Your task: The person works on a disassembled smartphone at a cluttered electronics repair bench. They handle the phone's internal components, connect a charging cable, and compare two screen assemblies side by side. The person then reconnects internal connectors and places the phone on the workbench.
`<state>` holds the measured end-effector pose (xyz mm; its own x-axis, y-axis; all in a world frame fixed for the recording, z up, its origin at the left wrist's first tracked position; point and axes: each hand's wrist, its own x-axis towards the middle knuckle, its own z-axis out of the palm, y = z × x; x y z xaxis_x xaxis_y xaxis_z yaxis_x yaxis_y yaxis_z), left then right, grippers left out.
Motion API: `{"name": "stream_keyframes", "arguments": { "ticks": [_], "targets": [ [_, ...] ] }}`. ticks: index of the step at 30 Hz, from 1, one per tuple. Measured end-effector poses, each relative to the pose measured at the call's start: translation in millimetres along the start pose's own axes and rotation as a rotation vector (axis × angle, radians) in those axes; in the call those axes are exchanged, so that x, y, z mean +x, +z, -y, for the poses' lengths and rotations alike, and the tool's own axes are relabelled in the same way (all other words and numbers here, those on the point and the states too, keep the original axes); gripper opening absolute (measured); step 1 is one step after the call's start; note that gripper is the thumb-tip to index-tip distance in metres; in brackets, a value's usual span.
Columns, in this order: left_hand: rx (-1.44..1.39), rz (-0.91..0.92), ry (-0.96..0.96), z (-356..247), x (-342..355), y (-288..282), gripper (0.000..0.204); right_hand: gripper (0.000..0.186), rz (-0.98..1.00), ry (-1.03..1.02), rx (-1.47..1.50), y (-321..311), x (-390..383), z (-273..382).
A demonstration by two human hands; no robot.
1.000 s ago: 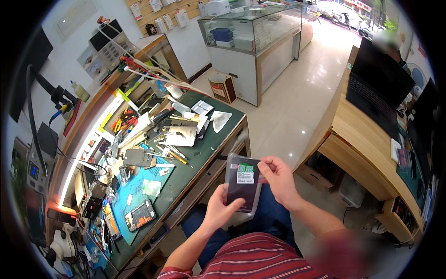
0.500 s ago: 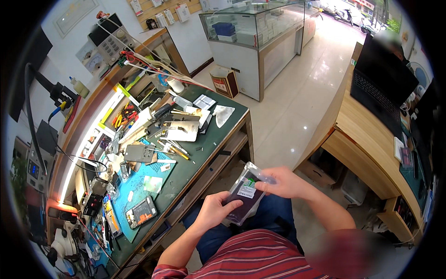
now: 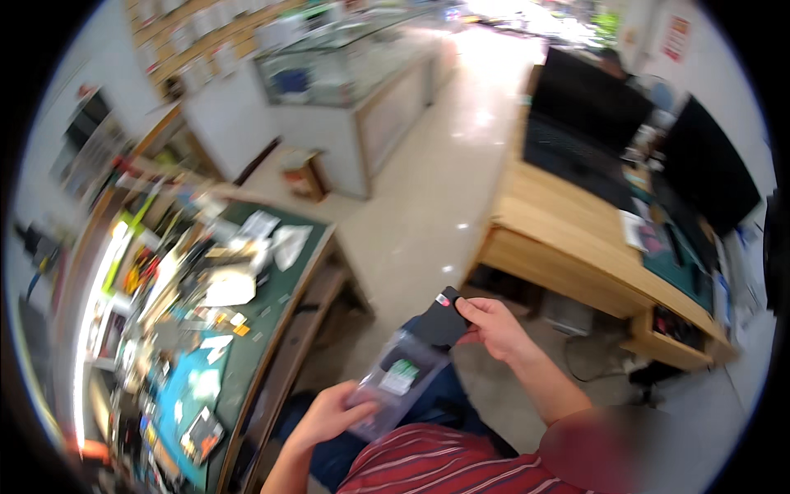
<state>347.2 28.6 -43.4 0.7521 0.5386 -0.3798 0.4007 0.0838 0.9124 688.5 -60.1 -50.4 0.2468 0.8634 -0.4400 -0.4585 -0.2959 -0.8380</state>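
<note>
Black panel (image 3: 441, 323), pinched by the right hand (image 3: 494, 328), jutted above the clear pouch (image 3: 395, 397), whose lower part the left hand (image 3: 337, 411) clasped; extraction seemingly needed steady pulling.

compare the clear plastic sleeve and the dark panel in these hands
The clear sleeve is see-through, while the dark panel looks opaque. The sleeve carries a white-and-green label; the panel shows a small pinkish mark. The left hand holds the sleeve, the right hand the panel. Both look flat.

Pouch (image 3: 395, 396) between workbench (image 3: 249, 362) at left and desk (image 3: 539, 216) at right, laptop (image 3: 580, 128) on desk, display case (image 3: 354, 86) beyond.
</note>
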Motion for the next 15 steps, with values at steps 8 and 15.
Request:
{"name": "stream_keyframes", "arguments": {
  "ticks": [8,15],
  "targets": [
    [-0.051,0.169,0.263,-120.1,117.6,24.6,0.021,0.036,-0.64,-0.685,0.262,-151.2,-150.5,56.1],
    [-0.718,0.141,0.187,-207.8,300.8,232.2,0.034,0.032,-0.892,-0.823,0.227,-200.2,-209.4,36.0]
  ]
}}
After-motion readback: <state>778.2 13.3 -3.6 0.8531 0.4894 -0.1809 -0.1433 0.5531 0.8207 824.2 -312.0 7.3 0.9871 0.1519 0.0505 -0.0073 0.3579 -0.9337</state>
